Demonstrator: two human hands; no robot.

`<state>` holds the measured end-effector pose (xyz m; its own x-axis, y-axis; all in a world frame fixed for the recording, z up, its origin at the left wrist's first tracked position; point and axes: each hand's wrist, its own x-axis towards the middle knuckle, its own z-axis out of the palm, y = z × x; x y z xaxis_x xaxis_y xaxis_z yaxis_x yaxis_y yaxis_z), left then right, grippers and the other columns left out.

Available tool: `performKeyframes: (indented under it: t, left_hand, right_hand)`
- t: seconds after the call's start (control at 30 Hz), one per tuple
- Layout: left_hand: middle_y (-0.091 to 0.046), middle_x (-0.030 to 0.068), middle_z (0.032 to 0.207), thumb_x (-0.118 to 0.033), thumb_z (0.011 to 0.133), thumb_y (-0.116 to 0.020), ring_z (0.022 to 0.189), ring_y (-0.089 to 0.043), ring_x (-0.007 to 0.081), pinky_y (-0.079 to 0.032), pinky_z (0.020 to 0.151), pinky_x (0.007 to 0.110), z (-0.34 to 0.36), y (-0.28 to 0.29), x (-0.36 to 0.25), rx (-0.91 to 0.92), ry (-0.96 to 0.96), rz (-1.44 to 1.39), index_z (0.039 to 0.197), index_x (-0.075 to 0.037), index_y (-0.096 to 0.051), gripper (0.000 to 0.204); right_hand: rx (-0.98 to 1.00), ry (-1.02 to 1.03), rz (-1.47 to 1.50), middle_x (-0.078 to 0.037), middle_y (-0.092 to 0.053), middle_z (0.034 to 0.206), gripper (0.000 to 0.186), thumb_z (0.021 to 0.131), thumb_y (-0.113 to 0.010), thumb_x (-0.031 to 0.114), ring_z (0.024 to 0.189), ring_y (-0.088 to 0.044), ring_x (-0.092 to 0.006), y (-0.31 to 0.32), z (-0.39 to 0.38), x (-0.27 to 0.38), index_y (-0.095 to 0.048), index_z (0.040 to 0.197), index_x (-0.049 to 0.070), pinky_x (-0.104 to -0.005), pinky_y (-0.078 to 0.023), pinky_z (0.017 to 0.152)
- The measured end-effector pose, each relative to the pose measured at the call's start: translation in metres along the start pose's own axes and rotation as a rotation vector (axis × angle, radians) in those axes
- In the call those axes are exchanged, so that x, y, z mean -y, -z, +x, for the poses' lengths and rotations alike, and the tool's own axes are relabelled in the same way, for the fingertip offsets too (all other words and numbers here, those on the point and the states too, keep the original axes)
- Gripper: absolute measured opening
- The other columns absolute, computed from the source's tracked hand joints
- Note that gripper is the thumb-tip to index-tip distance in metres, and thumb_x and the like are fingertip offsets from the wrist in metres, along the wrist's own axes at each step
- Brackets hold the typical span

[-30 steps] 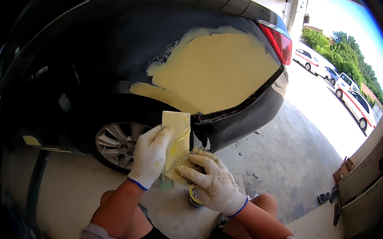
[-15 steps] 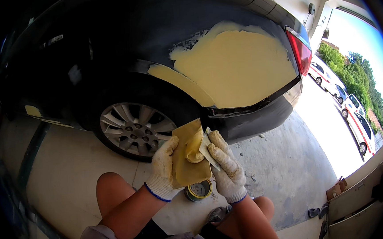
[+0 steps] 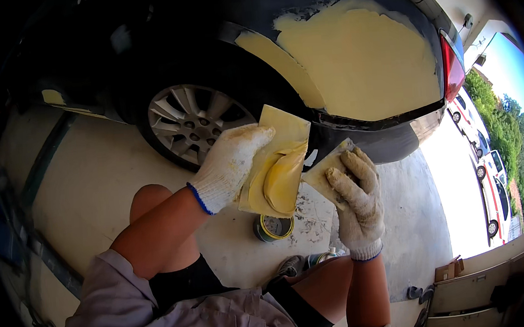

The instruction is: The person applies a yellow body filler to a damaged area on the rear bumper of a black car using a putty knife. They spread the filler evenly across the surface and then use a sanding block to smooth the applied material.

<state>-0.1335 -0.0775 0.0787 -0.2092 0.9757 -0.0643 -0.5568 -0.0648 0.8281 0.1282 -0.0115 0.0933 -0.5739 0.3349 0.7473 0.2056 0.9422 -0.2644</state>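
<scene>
My left hand [image 3: 229, 166], in a white knit glove, grips a flat rectangular mixing board [image 3: 286, 122] by its left side. A thick mound of yellow body filler [image 3: 286, 177] lies on the board's lower part. My right hand [image 3: 360, 202], its glove stained with filler, is closed on a flat putty spreader [image 3: 320, 173]. The spreader's tip is near the board's right edge. Beyond my hands is a dark car [image 3: 370, 141] with a broad patch of smoothed yellow filler [image 3: 358, 59] on its rear quarter panel and a strip along the wheel arch.
An open tin [image 3: 274, 226] stands on the floor below the board. The car's rear wheel [image 3: 195, 125] is just past my left hand. Red tail light [image 3: 453, 68] is at the panel's right end. A cardboard box [image 3: 449, 270] and sandals [image 3: 422, 292] lie at lower right; parked vans show outside.
The spreader has come away from the board to the right. Filler on the board now looks spread into a longer, folded mound. The view has shifted, so the car sits higher and further right.
</scene>
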Motion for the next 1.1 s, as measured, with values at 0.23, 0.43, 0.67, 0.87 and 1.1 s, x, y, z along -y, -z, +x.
performKeyframes:
  t: [0.23,0.43,0.67,0.87,1.1]
  left_hand:
    - [-0.076,0.0113,0.119,-0.021,0.114,-0.060,0.102,-0.075,0.0155,-0.063,0.088,0.032,0.007,-0.005,-0.009,0.046,0.014,0.100,0.133,0.005,-0.070,0.034]
    - [-0.076,0.0091,0.116,-0.022,0.115,-0.058,0.099,-0.071,0.0115,-0.060,0.087,0.030,0.011,-0.021,0.000,0.090,-0.106,0.301,0.131,0.006,-0.071,0.035]
    - [-0.076,0.0098,0.111,-0.029,0.115,-0.055,0.096,-0.074,0.0149,-0.063,0.083,0.034,0.009,-0.026,-0.030,-0.069,-0.460,0.402,0.129,0.003,-0.071,0.038]
    - [-0.068,0.0209,0.137,-0.040,0.116,-0.044,0.121,-0.074,0.0372,-0.063,0.102,0.062,-0.015,-0.023,-0.044,-0.071,-0.150,-0.503,0.151,-0.002,-0.053,0.053]
    - [-0.067,0.0199,0.142,-0.034,0.119,-0.038,0.122,-0.072,0.0338,-0.062,0.104,0.052,-0.005,-0.016,0.050,0.198,0.265,-0.799,0.153,-0.002,-0.052,0.049]
  right_hand:
    - [0.134,-0.054,-0.139,-0.017,-0.067,0.138,0.047,0.084,-0.081,-0.002,0.135,-0.062,-0.0442,0.006,-0.015,-0.001,-0.080,0.126,0.020,-0.0522,-0.055,0.113]
    - [0.215,-0.114,-0.167,-0.018,-0.065,0.137,0.049,0.086,-0.073,0.000,0.134,-0.059,-0.0445,-0.014,0.026,0.030,-0.078,0.132,0.016,-0.0542,-0.052,0.112]
    - [0.247,-0.025,-0.215,-0.021,-0.066,0.137,0.051,0.080,-0.078,0.002,0.133,-0.061,-0.0475,-0.008,0.021,0.049,-0.079,0.128,0.017,-0.0558,-0.052,0.112]
    - [-0.164,-0.222,0.603,-0.019,-0.062,0.158,0.040,0.107,-0.063,0.000,0.145,-0.059,-0.0307,0.006,0.028,0.036,-0.069,0.147,-0.001,-0.0476,-0.045,0.124]
    - [-0.153,-0.266,0.358,-0.024,-0.058,0.162,0.044,0.098,-0.072,-0.009,0.158,-0.046,-0.0435,-0.046,-0.028,-0.011,-0.077,0.138,0.007,-0.0524,-0.034,0.131]
